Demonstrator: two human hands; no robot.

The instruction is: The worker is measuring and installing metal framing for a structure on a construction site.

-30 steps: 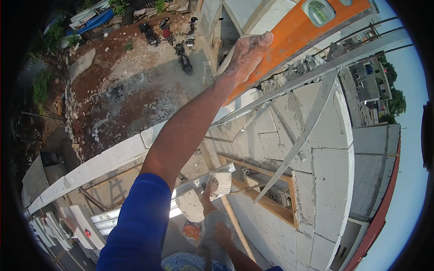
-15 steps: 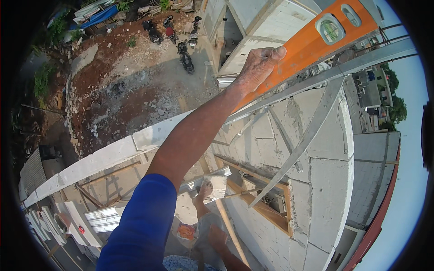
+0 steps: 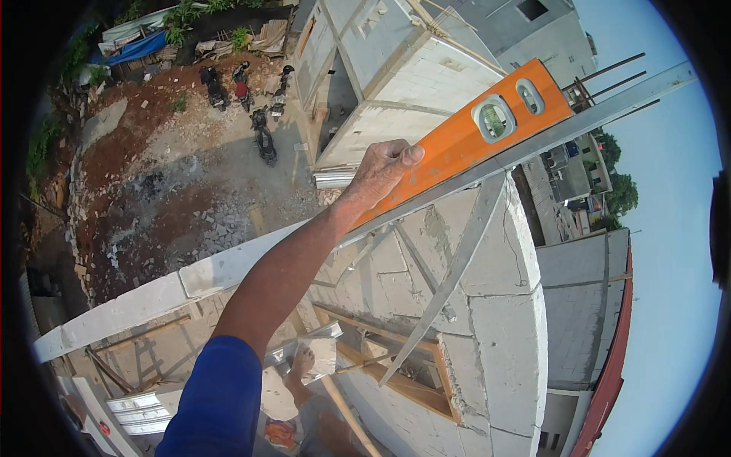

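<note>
Orange spirit level [image 3: 449, 148] — slanting, along metal bar [image 3: 533, 148]

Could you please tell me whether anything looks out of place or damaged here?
Loose rubble lies strewn over the ground below, which looks untidy. A bare foot on a pale block also looks precarious. The left hand holds the level along the beam; nothing looks odd there.

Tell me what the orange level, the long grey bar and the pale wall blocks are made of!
The orange level is probably painted metal, smooth but scuffed; plastic is possible. The long grey bar is likely metal, maybe zinc-coated, with thin edges and a dull sheen. The pale wall blocks look like lightweight concrete: matte, chalky, rough.
</note>
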